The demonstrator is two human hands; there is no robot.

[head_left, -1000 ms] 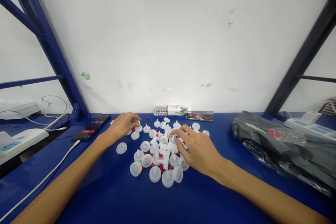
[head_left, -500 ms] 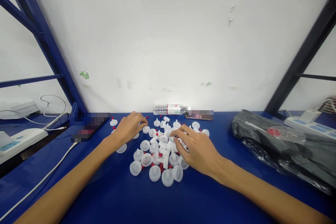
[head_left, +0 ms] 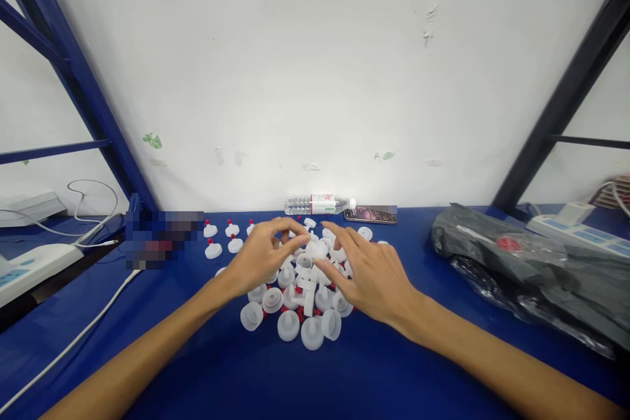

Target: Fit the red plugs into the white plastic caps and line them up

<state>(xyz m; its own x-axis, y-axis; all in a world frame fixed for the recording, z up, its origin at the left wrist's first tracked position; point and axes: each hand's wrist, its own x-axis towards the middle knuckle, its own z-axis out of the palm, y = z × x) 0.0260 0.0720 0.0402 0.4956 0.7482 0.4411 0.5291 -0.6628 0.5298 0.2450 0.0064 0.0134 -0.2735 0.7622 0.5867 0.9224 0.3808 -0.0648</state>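
A heap of white plastic nozzle caps (head_left: 288,326) lies on the blue table, with small red tips among them. Just above the heap, my right hand (head_left: 377,269) has thumb and fingers curled around one white nozzle cap (head_left: 319,247). My left hand (head_left: 263,252) comes in from the other side, its thumb and index finger closed together next to that cap's nozzle. Whatever is between those left fingertips is too small to make out. Beyond my left hand stand several white caps with red tips (head_left: 213,249), set upright in loose rows.
At the wall lie a clear water bottle (head_left: 322,204) and a phone (head_left: 370,214). A grey plastic bag (head_left: 516,256) sits on the right. A power strip (head_left: 42,266) and a white cable (head_left: 93,328) are at the left; blue frame posts rise on both sides.
My left hand has moved right, from the red-tipped caps to beside my right hand. A white nozzle cap now shows raised in my right fingers. The view has shifted slightly.
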